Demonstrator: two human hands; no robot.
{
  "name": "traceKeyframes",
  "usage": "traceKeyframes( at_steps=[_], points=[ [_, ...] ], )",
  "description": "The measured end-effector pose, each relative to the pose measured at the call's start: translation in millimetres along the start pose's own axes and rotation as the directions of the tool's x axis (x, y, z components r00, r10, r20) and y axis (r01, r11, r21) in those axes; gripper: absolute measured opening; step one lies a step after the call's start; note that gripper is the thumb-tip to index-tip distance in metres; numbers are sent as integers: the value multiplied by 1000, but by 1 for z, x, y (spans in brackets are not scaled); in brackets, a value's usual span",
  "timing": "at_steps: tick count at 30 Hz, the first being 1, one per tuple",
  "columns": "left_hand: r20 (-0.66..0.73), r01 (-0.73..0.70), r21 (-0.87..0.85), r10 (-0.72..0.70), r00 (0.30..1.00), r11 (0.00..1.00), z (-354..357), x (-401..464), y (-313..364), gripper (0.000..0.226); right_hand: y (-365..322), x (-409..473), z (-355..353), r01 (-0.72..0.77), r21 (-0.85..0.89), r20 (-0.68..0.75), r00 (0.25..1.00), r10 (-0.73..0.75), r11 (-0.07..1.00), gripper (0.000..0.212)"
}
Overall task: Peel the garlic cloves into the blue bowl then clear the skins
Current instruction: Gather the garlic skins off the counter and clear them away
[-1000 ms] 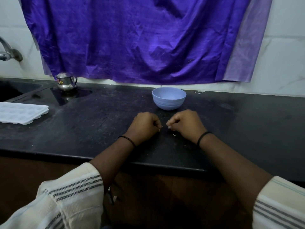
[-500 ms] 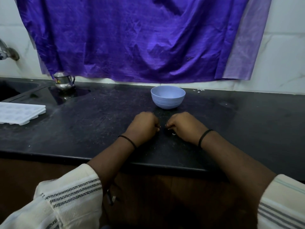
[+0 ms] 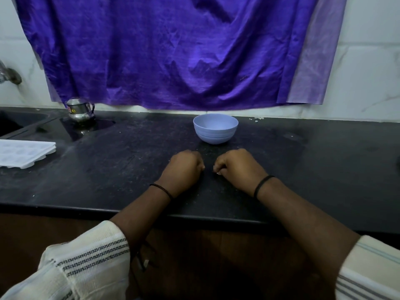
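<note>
The blue bowl (image 3: 215, 128) is set toward the counter's (image 3: 108, 169) back edge, straight beyond the gap between both curled hands; the right hand (image 3: 238, 167) pinches a pale scrap, while what the left hand (image 3: 184, 169) grips is hidden

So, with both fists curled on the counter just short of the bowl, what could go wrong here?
The right hand pinches a tiny pale scrap; it could drop unseen among the white flecks on the black counter. The left hand hides whatever it holds, so progress is hard to verify. The blue bowl sits close ahead; a forward reach might knock it.
</note>
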State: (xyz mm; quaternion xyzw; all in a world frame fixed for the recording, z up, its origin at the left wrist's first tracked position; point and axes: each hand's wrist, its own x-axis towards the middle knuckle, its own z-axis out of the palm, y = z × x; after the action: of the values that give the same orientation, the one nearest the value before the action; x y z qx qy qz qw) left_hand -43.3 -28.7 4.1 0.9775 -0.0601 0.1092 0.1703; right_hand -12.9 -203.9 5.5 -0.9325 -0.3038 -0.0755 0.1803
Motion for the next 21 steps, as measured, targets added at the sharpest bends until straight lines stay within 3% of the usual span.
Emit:
traceKeyframes(
  at_steps=[3,7,10,12,14,17,19,21],
  points=[
    [-39,21,-111,-25,999,994,3,3,-5,11,1,1,0,14,10,-11,1000,-14,1000,17],
    [14,-20,-152,22,1000,988,0,10,-5,5,-8,10,-9,68,-131,151,987,-48,989,24],
    [17,-56,-166,60,998,985,2,13,-2,5,-10,9,-11,73,-112,155,986,-55,991,23],
    [20,-81,-202,87,996,976,3,12,0,6,-2,1,-11,42,4,71,997,-43,999,19],
    [17,-111,-239,119,993,965,3,9,3,7,10,-9,-12,-59,238,-76,994,79,969,15],
    [14,-121,-289,130,991,950,5,8,7,9,27,-18,-11,-172,653,-137,931,338,738,19],
    [16,-137,-285,147,989,949,5,8,10,12,31,-20,-9,-187,728,-127,909,398,659,20],
    [36,-178,-236,191,981,955,5,11,16,16,33,-21,-9,-195,736,-124,903,412,649,19]
  ],
)
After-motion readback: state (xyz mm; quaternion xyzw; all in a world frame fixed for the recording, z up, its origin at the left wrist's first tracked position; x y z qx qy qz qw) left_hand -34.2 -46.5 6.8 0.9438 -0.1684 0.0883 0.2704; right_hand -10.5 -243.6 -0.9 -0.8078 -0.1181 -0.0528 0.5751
